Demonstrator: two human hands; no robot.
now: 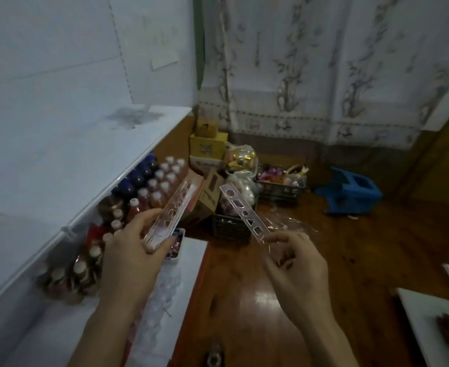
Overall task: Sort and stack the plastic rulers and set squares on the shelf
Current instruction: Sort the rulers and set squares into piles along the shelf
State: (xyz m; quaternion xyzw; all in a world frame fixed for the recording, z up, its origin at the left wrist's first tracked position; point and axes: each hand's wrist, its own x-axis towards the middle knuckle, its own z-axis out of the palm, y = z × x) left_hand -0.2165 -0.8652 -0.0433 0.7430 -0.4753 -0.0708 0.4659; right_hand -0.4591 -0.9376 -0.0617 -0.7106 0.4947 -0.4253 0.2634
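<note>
My left hand [130, 250] grips a ruler bundle [169, 215], probably several; at three o'clock my right hand [292, 263] pinches one stencil ruler [244, 210]. Nothing shelved yet.

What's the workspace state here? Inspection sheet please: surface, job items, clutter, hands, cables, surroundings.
Surface: white shelf at left, glossy wooden floor at centre.
Job's things: clear stencil rulers as a bundle in the left hand; single clear ruler in the right hand, held apart from the bundle. No set squares identifiable.
Clutter: capped bottles under the shelf, yellow boxes, dark crates of small goods, blue plastic stool tipped over.
Hands: left hand grips the bundle's near end; right hand fingers pinch the single ruler's near end.
Cables: nothing seen.
Surroundings: patterned curtain behind, pale wall at left; dim light.
</note>
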